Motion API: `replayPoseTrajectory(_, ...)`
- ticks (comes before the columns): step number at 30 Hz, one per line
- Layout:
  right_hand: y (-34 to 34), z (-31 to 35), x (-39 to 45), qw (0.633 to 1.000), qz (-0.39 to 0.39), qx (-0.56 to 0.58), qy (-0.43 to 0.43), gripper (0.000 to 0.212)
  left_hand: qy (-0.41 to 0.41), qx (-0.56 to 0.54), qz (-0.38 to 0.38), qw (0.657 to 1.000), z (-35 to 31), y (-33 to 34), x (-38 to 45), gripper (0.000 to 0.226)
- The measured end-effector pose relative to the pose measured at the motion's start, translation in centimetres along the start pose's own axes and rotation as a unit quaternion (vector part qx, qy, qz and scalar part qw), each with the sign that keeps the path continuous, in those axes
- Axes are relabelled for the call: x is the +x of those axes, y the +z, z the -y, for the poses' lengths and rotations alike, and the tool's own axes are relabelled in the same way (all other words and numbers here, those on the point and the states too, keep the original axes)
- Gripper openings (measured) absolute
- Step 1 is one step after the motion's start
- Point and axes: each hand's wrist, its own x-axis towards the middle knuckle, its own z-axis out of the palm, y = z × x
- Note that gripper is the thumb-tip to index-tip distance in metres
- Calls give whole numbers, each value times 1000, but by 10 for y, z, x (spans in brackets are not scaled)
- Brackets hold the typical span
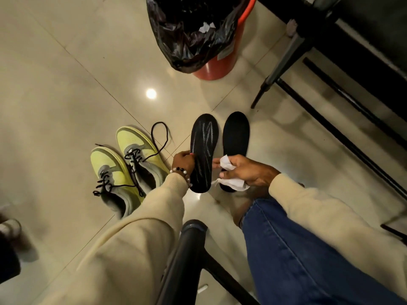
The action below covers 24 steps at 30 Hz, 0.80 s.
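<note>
From my remote seat I read the left hand (182,161) as clamped on the black insole (203,148). Its fingers curl over the insole's left edge about halfway along, and a beaded bracelet (181,171) sits at the wrist. The insole lies near the middle of my view, toe pointing to 12 o'clock and heel toward the person, with its ribbed, shiny face turned up to the camera. I cannot tell whether the toe touches the floor (66,84).

The right hand (248,172), at 3 o'clock of the insole's heel, is closed round a crumpled white wipe (226,164). One fold sticks out above the fingers and another hangs below the palm. The wipe's upper corner comes right up to the insole's right edge, though whether it touches I cannot say.

A second insole (236,133), matte black, lies flat on the tiles just beside the held one at its 3 o'clock. Its heel end is hidden under the right hand and the wipe.

At 9 o'clock of the left hand stands a pair of yellow-green sneakers (132,142), with loose black laces (160,133) trailing toward the insoles. At 12 o'clock, well apart, is a red bin (218,67) lined with a black bag (187,36).
</note>
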Motion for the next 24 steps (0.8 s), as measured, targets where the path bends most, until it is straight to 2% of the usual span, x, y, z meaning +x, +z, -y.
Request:
replayPoseTrajectory(2, 3, 18, -24, 999, 0, 32, -28, 49, 19, -6, 15, 1000, -12, -2, -17, 18)
replayPoseTrajectory(7, 2, 58, -101, 990, -2, 105, -90, 38, 84, 11, 33, 996, -44, -16, -77, 17)
replayPoseTrajectory(12, 15, 94, -208, 973, -13, 138, -182, 46, 117, -56, 35, 991, -72, -33, -155, 10)
replayPoseTrajectory(15, 30, 105, -266, 962, -70, 127, -232, 58, 149, -112, 54, 981, -87, -38, -206, 12)
replayPoseTrajectory(18, 52, 109, -329, 929, -172, 124, -305, 45, 210, -163, 64, 962, -88, -44, -263, 15)
replayPoseTrajectory(22, 84, 100, -405, 865, -272, 136, -400, 35, 346, -233, 76, 906, -80, -46, -336, 16)
replayPoseTrajectory(24, 100, 87, -444, 828, -322, 153, -433, 31, 405, -240, 113, 875, -77, -38, -377, 9)
